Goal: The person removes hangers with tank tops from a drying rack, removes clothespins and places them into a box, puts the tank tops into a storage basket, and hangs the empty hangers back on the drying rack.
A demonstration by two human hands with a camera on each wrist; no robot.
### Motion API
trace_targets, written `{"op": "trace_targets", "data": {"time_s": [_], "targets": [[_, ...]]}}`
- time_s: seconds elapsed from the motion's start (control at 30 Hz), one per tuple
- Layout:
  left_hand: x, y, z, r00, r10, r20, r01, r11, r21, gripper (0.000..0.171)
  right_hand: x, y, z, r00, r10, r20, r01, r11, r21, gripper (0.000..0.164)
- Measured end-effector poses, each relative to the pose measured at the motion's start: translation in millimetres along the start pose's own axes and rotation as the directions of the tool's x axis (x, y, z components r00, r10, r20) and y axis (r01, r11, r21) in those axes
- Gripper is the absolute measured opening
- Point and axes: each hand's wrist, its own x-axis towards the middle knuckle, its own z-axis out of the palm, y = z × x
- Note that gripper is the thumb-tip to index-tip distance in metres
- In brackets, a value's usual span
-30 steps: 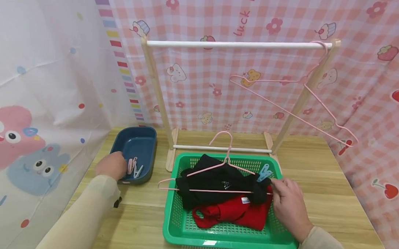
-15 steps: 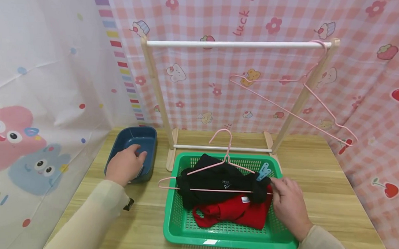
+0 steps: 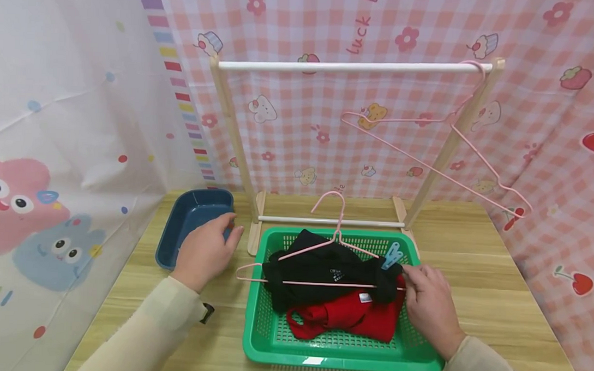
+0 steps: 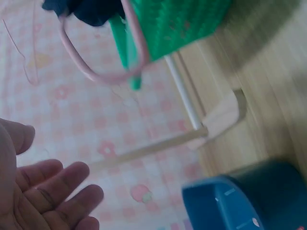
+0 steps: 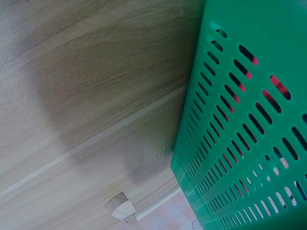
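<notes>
My left hand (image 3: 207,250) hovers over the near right side of the blue bin (image 3: 170,230). In the left wrist view, its thumb and loosely bent fingers (image 4: 79,201) stand apart with nothing between them. A pink hanger (image 3: 339,222) carries a black garment (image 3: 323,268) and lies across the green basket (image 3: 345,361), hook pointing away. My right hand (image 3: 432,305) pinches the hanger's right end beside the black cloth. A blue clothespin (image 3: 393,255) is clipped at the garment's right shoulder. Red clothing (image 3: 346,318) lies beneath. The right wrist view shows only the basket's slotted side (image 5: 240,124) and the tabletop.
Behind the basket stands a wooden rack with a white top rail (image 3: 355,68). Another pink hanger (image 3: 416,158) hangs bare at the rail's right end. Curtains surround the wooden table (image 3: 489,301) at the back and sides.
My left hand has moved right across the bin from its left edge, its fingers spreading. The bin has turned slightly, and its clothespins are now hidden. The right hand keeps its hold.
</notes>
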Motion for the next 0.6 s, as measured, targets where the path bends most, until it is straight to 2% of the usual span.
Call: {"op": "trace_targets", "data": {"time_s": [0.17,0.33,0.43,0.6], "targets": [[-6.0,18.6,2.9,0.987,0.150,-0.055,-0.150,0.989,0.004,0.046,0,1,1,1.000,-0.005,-0.005,0.005,1.000,-0.002,0.020],[-12.9,38.2,3.9,0.965,0.258,-0.050,-0.259,0.966,-0.005,0.047,1,2,1,1.000,-0.020,-0.022,0.020,1.000,-0.006,0.021],[-15.9,49.5,4.5,0.946,0.320,-0.048,-0.320,0.947,-0.003,0.048,1,3,2,0.999,-0.030,-0.030,0.030,1.000,-0.006,0.022],[-19.9,65.2,9.6,0.903,0.425,-0.067,-0.424,0.905,0.028,0.047,1,4,2,0.999,-0.037,-0.022,0.037,0.999,-0.006,0.021]]}}
